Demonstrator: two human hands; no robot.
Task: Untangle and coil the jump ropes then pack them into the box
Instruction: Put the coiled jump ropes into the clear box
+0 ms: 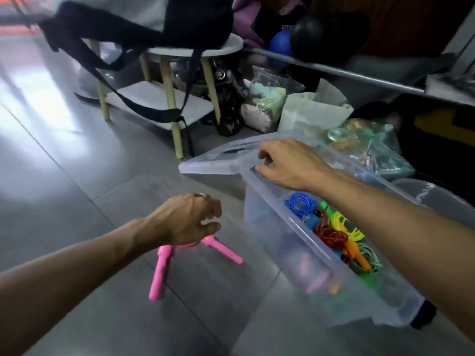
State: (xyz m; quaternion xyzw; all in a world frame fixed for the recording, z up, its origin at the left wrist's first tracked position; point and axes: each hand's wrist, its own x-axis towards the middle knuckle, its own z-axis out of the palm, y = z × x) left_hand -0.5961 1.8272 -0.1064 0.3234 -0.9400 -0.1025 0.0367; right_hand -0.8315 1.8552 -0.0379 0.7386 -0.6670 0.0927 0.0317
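Fingers of the right hand (288,163) pinch the clear lid (218,160), lifted at the 12 o'clock end of the plastic storage box (303,255), probably to keep the opening free. Blue, red, yellow-green and orange jump ropes (334,232) already lie inside. The left hand (187,219) hangs at 9 o'clock of the box, fingers loosely curled; whether they hold the pink jump rope (162,268) below is unclear, its cord hidden under the hand.

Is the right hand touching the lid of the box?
Touching. The head view shows the right hand with its fingers curled over the edge of the clear lid.
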